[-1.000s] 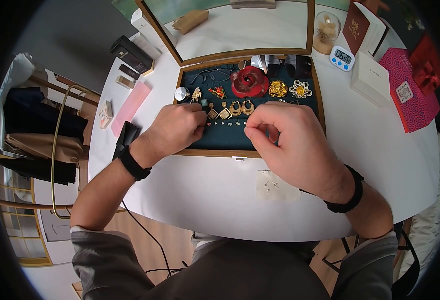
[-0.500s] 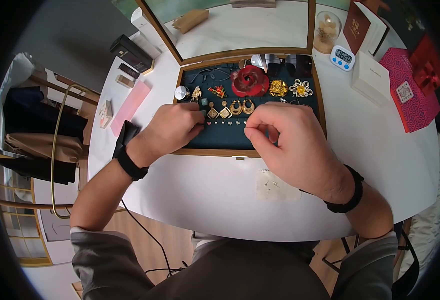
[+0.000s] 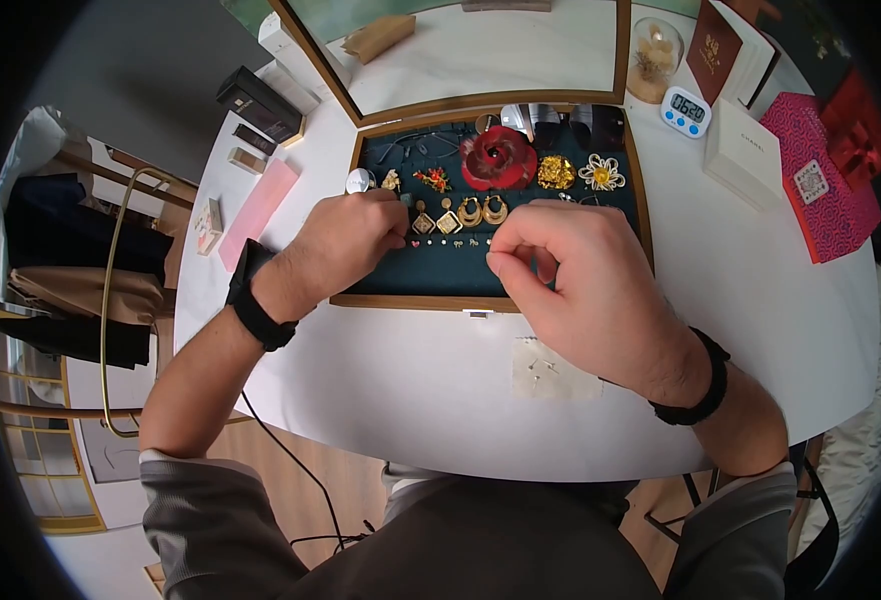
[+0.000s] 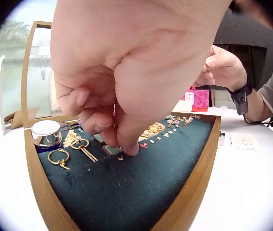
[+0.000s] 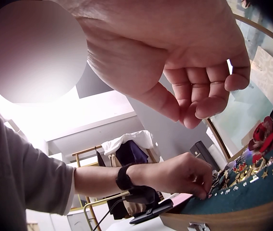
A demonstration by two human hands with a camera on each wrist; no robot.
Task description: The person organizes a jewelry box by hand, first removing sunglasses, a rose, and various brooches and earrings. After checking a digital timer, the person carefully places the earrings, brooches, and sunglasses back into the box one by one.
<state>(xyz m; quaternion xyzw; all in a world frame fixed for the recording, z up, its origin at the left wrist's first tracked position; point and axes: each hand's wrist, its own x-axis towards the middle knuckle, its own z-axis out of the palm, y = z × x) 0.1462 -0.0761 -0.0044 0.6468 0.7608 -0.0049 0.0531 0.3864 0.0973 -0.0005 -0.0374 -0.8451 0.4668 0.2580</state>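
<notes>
A wooden jewelry box (image 3: 415,302) lined with dark green velvet lies open before me. My left hand (image 3: 345,240) reaches into its left part. In the left wrist view, its thumb and finger tips meet at the velvet, with a tiny pale stud earring (image 4: 120,157) right beside them; I cannot tell whether they pinch one. A pink heart stud (image 4: 143,145) leads a row of small studs to the right. My right hand (image 3: 585,270) hovers over the box's right side, thumb against curled fingers, nothing visible between them. Diamond-shaped earrings (image 3: 447,218) and gold hoops (image 3: 495,210) hang behind the studs.
A red flower brooch (image 3: 498,158), a gold brooch (image 3: 556,172) and sunglasses (image 3: 595,127) fill the back of the box. The glass lid (image 3: 623,50) stands raised. Several pins lie on a cream cloth (image 3: 570,383) in front. A timer (image 3: 684,112) stands at right.
My left hand has shifted slightly left, and its wrist has turned a little; its fingers stay at the stud row. The right hand holds its place.
</notes>
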